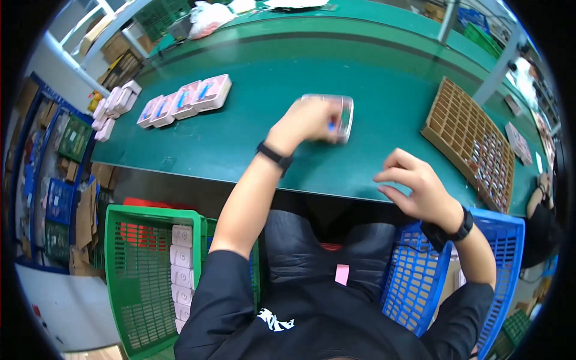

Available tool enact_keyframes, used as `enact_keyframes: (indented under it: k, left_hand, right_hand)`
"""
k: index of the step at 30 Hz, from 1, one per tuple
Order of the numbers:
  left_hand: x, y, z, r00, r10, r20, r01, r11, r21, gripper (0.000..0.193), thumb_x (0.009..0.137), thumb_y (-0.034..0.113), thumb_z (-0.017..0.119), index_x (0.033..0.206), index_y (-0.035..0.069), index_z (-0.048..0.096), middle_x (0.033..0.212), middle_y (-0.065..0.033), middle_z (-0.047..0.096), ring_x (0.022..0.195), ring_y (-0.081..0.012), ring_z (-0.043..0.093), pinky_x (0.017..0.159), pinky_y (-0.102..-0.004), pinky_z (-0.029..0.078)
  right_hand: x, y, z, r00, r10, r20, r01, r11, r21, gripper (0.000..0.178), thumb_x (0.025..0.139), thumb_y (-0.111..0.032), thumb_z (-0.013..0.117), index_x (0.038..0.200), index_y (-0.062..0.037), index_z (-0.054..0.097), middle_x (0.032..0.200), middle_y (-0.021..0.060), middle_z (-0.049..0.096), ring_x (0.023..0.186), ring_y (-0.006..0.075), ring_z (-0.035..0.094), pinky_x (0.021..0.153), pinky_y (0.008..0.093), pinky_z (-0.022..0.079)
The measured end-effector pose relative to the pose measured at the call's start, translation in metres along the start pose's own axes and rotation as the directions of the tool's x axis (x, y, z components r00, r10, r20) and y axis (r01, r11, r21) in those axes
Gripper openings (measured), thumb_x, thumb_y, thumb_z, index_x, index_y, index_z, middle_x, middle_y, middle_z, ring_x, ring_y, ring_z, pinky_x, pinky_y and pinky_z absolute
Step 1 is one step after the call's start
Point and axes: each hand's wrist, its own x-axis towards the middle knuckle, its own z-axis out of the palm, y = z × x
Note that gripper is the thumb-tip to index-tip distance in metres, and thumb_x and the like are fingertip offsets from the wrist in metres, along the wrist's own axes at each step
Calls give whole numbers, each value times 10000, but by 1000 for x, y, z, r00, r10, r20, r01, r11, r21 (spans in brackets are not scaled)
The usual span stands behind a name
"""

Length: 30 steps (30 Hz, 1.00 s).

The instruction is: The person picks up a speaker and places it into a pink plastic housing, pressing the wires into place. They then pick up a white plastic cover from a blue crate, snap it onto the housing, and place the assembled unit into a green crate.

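Note:
My left hand (pixel 305 125) reaches over a small clear-rimmed box (pixel 347 120) on the green table, covering most of it. Its fingers curl downward, closed and slightly blurred, and a bit of blue shows at the fingertips. What they grip is hidden. My right hand (pixel 417 185) hovers above the table's front edge, thumb and fingers apart, holding nothing. Off to the left stands a row of several pale pink boxes (pixel 186 101), each with a blue piece inside. A brown compartment tray (pixel 447 123) lies beyond my right hand, with small shiny parts in its nearer cells.
Stacked pale boxes (pixel 114 108) sit at the table's left end. Below the edge, a green crate (pixel 135 210) with pale boxes stands left and a blue crate (pixel 507 223) right. Posts (pixel 498 69) rise behind the tray. Another person's arm (pixel 536 198) shows far right.

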Motion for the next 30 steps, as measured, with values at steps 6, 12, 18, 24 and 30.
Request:
enact_keyframes:
  k: [6,12,18,24,30]
  left_hand:
    - [39,-62,-7,832,-237,-502,405,877,257,568,812,385,860,1336,221,714,1236,-187,681,1216,-406,638,1045,-567,494]
    - [-40,-187,-50,635,-704,-317,772,596,221,727,835,499,810,1326,-19,673,1366,-298,675,1289,-428,648,1081,-514,535]
    - [-78,-279,-35,623,-660,-420,767,620,165,498,855,315,784,1183,-57,735,1130,-330,745,1102,-483,723,946,-534,582]
    - [-64,-210,-26,623,-723,-298,778,612,141,313,854,75,663,1130,10,794,1099,-289,765,1054,-471,741,912,-496,582]
    - [-97,-94,-16,904,-423,-68,415,904,-104,315,810,-41,692,1114,-24,771,972,-208,768,826,-364,713,795,-431,573]
  right_hand:
    - [-12,6,19,992,112,66,-115,993,36,233,868,-43,812,1094,-38,755,962,131,652,888,327,673,753,403,547]
    - [-12,20,36,981,116,153,-130,988,83,206,906,-102,793,1096,-41,747,977,134,668,897,348,686,759,430,555]
    - [-15,44,37,981,141,132,-159,978,136,160,950,-191,763,1016,-46,740,942,117,672,876,336,693,742,446,548]
    - [-30,60,-4,976,174,-132,-178,984,-21,140,941,-172,756,989,-40,745,900,122,677,881,321,698,759,431,559]
    - [-134,115,-134,756,411,-509,-655,474,-589,286,924,-309,760,996,-32,755,946,164,711,958,375,704,836,462,572]
